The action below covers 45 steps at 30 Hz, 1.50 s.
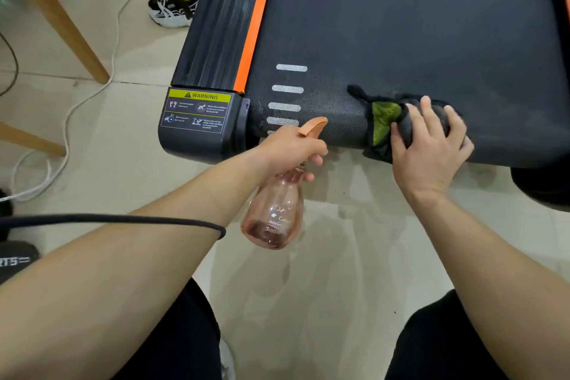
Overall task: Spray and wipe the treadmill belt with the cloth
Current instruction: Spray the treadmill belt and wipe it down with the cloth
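Pale floor tiles (339,256) are spreading under the treadmill, whose dark treadmill belt (401,25) is filling the far right of the view. The right hand (428,145) is pressing the bunched cloth (384,120), dark with a green patch, onto the near end of the belt, its fingers (415,116) curling over the wad. The left hand (290,148) is holding the pink spray bottle (274,213) by its neck, fingers wrapping it, just off the near edge, with the orange nozzle pointing towards the belt. Wiping seems to be going on at this near end only; a greyish haze is showing around the cloth and the long far stretch is probably waiting for spray and cloth alike. To the left, the ribbed side rail (212,25) and the warning label (197,109) are bordering the belt. A white cable (92,92), a wooden leg (61,15) and another person's shoes (174,6) are lying well apart from it, so nothing is blocking the wipe.
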Tool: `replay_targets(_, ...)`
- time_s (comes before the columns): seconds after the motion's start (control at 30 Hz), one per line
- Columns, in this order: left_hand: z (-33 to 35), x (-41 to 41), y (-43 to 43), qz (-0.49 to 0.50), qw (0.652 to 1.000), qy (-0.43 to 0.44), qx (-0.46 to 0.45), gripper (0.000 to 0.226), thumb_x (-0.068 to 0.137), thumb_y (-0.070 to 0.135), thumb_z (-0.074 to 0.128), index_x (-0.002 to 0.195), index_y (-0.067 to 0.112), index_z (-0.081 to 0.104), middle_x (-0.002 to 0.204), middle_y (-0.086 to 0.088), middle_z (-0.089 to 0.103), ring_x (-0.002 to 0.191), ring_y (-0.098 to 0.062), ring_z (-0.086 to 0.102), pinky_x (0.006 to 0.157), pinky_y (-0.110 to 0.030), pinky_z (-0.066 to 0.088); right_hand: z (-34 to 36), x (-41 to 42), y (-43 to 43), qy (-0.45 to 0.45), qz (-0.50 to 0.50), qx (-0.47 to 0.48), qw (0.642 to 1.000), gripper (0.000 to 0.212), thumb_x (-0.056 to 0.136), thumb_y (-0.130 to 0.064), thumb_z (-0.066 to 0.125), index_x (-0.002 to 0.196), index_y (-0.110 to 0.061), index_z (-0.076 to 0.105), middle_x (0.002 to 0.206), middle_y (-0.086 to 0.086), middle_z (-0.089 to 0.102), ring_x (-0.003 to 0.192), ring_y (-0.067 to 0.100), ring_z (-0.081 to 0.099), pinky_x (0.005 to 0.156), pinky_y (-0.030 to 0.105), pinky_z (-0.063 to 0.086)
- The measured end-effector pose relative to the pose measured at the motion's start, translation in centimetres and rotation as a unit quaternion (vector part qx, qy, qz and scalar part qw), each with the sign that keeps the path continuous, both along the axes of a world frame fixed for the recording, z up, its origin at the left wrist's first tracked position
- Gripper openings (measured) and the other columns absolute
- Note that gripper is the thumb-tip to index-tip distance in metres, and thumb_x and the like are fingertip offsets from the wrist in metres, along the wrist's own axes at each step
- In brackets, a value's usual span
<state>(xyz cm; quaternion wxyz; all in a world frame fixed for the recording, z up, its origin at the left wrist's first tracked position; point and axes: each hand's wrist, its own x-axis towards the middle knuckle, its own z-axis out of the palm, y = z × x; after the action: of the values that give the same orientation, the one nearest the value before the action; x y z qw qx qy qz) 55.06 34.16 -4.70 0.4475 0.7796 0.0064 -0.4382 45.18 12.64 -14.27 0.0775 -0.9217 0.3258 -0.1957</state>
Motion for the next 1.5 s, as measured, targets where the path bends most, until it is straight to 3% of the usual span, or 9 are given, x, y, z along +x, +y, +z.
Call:
replay_targets(0.3,-0.3,-0.4,0.0,0.023,0.998,-0.049,0.045,0.014,0.081,0.018,0.067,0.073,0.011,0.058,0.059,-0.004,0.059,0.047,-0.024,0.063,0.046,-0.022,0.036,0.0,-0.2,-0.1,-0.001,0.015,0.010,1.000,0.049,0.102,-0.056,0.038,0.142,-0.032,0.054,0.156,-0.011,0.046,0.146,0.028,0.033,0.106,0.054,0.030)
replay_targets(0.47,0.1,-0.7,2.6,0.048,0.997,-0.048,0.049,0.010,0.084,0.018,0.070,0.088,0.010,0.068,0.075,-0.004,0.070,0.047,-0.023,0.064,0.049,-0.023,0.039,0.5,0.6,1.0,-0.001,0.040,0.012,0.999,0.049,0.103,-0.055,0.038,0.141,-0.030,0.055,0.156,-0.009,0.047,0.146,0.028,0.033,0.108,0.054,0.028)
replay_targets(0.63,0.9,0.5,5.2,0.090,0.991,-0.074,0.061,0.009,0.082,0.018,0.068,0.078,0.010,0.064,0.068,-0.008,0.064,0.046,-0.023,0.063,0.052,-0.028,0.039,1.2,3.4,5.0,0.021,0.087,0.018,0.996,0.047,0.102,-0.056,0.040,0.141,-0.033,0.055,0.157,-0.009,0.046,0.148,0.028,0.031,0.110,0.053,0.027)
replay_targets(0.77,2.0,1.4,7.1,0.073,0.995,-0.043,0.045,0.021,0.085,0.021,0.070,0.103,0.009,0.071,0.085,-0.007,0.073,0.050,-0.023,0.063,0.055,-0.027,0.037,2.6,7.7,6.1,0.048,0.084,0.009,0.995,0.051,0.101,-0.057,0.034,0.142,-0.034,0.054,0.159,-0.008,0.043,0.149,0.027,0.029,0.111,0.055,0.025)
replay_targets(0.83,2.6,2.2,8.1,0.081,0.995,-0.040,0.028,0.024,0.088,0.017,0.067,0.112,0.020,0.068,0.087,-0.008,0.072,0.049,-0.022,0.062,0.052,-0.024,0.036,3.1,10.3,7.3,0.063,0.124,-0.015,0.990,0.053,0.099,-0.058,0.032,0.141,-0.034,0.054,0.158,-0.006,0.044,0.149,0.027,0.031,0.110,0.054,0.027)
replay_targets(1.0,3.6,4.1,9.9,0.106,0.993,-0.038,0.028,0.003,0.087,0.016,0.068,0.085,0.016,0.067,0.086,-0.008,0.074,0.046,-0.019,0.060,0.058,-0.025,0.046,1.0,10.0,13.8,0.069,0.252,-0.123,0.957,0.058,0.095,-0.056,0.044,0.147,-0.031,0.048,0.158,0.001,0.045,0.145,0.034,0.039,0.110,0.058,0.029)
replay_targets(1.13,3.2,4.7,10.4,0.095,0.995,-0.037,0.016,0.003,0.088,0.016,0.068,0.085,0.016,0.066,0.087,-0.009,0.073,0.055,-0.023,0.062,0.068,-0.033,0.051,0.3,6.3,8.0,0.097,0.327,-0.250,0.906,0.070,0.095,-0.051,0.051,0.158,-0.029,0.030,0.164,0.005,0.033,0.146,0.037,0.036,0.111,0.056,0.033)
replay_targets(1.37,3.9,6.2,11.0,0.105,0.993,-0.043,-0.025,0.009,0.087,0.016,0.066,0.080,0.021,0.063,0.086,-0.009,0.071,0.053,-0.023,0.060,0.053,-0.023,0.045,1.3,8.2,9.3,0.114,0.288,-0.198,0.930,0.071,0.100,-0.054,0.040,0.157,-0.011,0.032,0.164,0.009,0.033,0.146,0.039,0.035,0.108,0.059,0.032)
replay_targets(1.5,3.7,6.7,11.4,0.126,0.990,-0.055,-0.030,0.011,0.085,0.015,0.065,0.088,0.025,0.067,0.087,-0.009,0.072,0.056,-0.024,0.062,0.064,-0.030,0.045,1.5,11.9,13.9,0.137,0.317,-0.207,0.915,0.073,0.096,-0.050,0.040,0.153,-0.004,0.036,0.160,0.016,0.037,0.145,0.039,0.038,0.106,0.059,0.035)
